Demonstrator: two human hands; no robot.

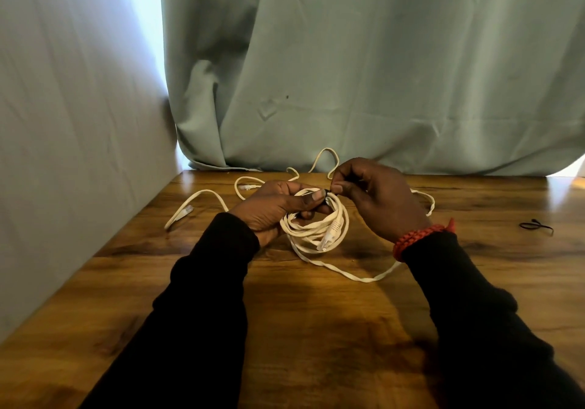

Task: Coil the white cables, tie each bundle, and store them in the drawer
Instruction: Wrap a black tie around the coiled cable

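The left hand (272,209) clamped the coiled white cable (316,225) just above the tabletop (316,329) while right fingers (338,187) pinched a black tie (326,192) — best cinched snugly around every loop — beside the left thumb.

Both arms wore long black sleeves (202,298) bunched in soft folds near the wrists; a braided red bracelet (421,237) circled the right wrist above its cuff
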